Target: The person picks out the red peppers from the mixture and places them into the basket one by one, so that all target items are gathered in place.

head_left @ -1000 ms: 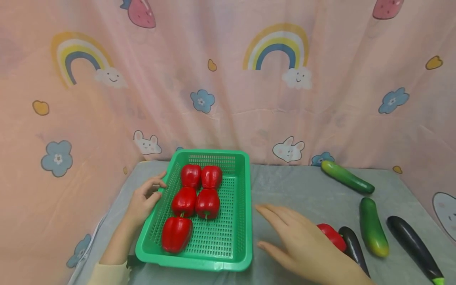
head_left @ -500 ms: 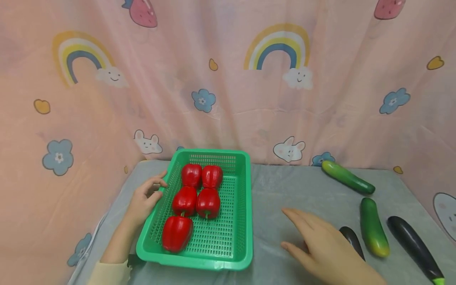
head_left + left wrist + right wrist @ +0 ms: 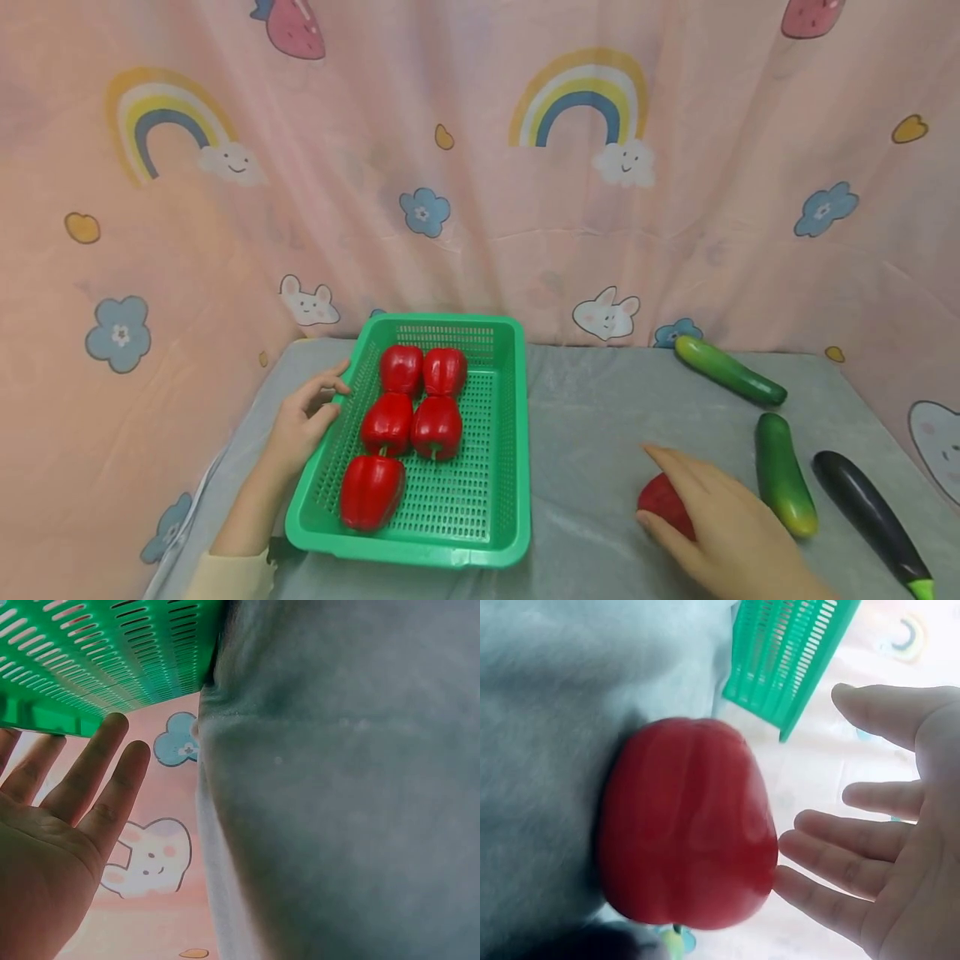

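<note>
My left hand (image 3: 302, 423) touches the left rim of a green plastic basket (image 3: 522, 433), with its fingers loosely extended; the left wrist view has the fingertips (image 3: 135, 754) at the basket's edge. Several red bell peppers (image 3: 372, 493) lie inside, on the left side. To the right of the basket, my right hand (image 3: 723, 521) hovers over another red bell pepper (image 3: 664, 502) on the table. The right wrist view shows this pepper (image 3: 690, 825) whole, beside spread fingers that do not wrap it. Whether the lower fingertips touch it, I cannot tell.
Two green cucumbers (image 3: 783, 475) and a dark eggplant (image 3: 862, 508) lie on the grey cloth (image 3: 585, 400) at the right. A dark shape (image 3: 585, 943) shows below the pepper in the right wrist view. A pink patterned curtain (image 3: 480, 250) hangs behind the table.
My right hand has moved rightward, away from the basket, to over the loose bell pepper. It now hides the nearer eggplant in the head view. My left hand and the basket stay put.
</note>
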Motion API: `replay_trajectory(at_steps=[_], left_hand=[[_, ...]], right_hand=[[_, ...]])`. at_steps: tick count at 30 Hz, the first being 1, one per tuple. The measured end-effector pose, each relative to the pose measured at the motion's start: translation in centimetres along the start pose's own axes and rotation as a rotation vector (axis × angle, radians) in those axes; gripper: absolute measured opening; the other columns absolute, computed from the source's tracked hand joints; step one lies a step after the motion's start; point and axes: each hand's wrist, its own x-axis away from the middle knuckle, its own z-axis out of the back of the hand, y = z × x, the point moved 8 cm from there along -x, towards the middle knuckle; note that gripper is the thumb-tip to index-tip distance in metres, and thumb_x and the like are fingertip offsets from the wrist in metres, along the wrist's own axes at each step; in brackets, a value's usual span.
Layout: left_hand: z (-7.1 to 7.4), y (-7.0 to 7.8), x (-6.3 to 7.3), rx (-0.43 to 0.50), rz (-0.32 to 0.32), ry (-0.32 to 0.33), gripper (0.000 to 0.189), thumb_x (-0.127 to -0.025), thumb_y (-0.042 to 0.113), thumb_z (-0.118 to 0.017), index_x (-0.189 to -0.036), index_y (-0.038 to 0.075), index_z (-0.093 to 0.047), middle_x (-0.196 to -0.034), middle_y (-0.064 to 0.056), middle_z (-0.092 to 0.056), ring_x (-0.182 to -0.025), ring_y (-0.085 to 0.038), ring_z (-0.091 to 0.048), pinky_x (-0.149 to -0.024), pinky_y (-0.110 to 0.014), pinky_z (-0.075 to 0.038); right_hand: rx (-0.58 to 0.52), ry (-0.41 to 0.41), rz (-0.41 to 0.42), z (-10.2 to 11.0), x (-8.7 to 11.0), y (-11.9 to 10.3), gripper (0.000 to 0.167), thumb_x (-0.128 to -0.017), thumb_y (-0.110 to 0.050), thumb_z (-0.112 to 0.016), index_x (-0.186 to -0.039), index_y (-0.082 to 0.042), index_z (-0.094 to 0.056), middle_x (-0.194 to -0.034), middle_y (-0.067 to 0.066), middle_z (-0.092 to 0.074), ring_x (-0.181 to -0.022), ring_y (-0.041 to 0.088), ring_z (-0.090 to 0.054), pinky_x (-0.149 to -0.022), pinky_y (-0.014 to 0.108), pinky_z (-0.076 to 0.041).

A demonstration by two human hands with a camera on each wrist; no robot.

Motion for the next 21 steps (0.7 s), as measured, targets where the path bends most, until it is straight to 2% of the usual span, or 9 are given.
replay_trajectory(at_steps=[3,7,17,21], left_hand=[[0.0,0.0,0.0,0.004,0.001,0.004,0.026,-0.096,-0.014,-0.055,-0.110,0.002,-0.069,-0.158,-0.018,-0.058,-0.115,-0.012,-0.068,-0.089,-0.021,-0.054],[0.0,-0.1,0.0,-0.001,0.003,0.006,0.026,-0.096,-0.014,-0.055,-0.110,0.003,-0.069,-0.158,-0.019,-0.058,-0.115,-0.012,-0.069,-0.089,-0.020,-0.054],[0.0,-0.5,0.0,-0.010,0.018,-0.016,0.025,-0.097,-0.013,-0.054,-0.111,0.002,-0.068,-0.160,-0.017,-0.056,-0.120,-0.022,-0.068,-0.090,-0.022,-0.054],[0.0,-0.5,0.0,-0.016,0.017,-0.016,0.024,-0.098,-0.013,-0.053,-0.111,0.002,-0.068,-0.160,-0.018,-0.056,-0.121,-0.032,-0.068,-0.090,-0.022,-0.053]], right_hand=[[0.010,-0.040,-0.054,-0.3,0.2,0.9,0.084,-0.087,-0.056,-0.088,-0.151,-0.009,-0.060,-0.136,0.012,-0.071,-0.114,0.032,-0.068,-0.089,0.063,-0.061],[0.021,-0.050,-0.086,-0.4,0.4,1.9,0.087,-0.085,-0.057,-0.090,-0.150,-0.007,-0.060,-0.136,0.015,-0.071,-0.115,0.036,-0.068,-0.085,0.062,-0.062],[0.033,-0.046,-0.111,-0.7,0.7,3.7,0.094,-0.083,-0.062,-0.089,-0.148,-0.001,-0.060,-0.132,0.021,-0.071,-0.113,0.041,-0.069,-0.085,0.064,-0.062],[0.045,-0.077,-0.136,-1.1,0.6,4.2,0.099,-0.082,-0.065,-0.087,-0.149,0.001,-0.058,-0.133,0.023,-0.070,-0.114,0.043,-0.068,-0.086,0.066,-0.060]])
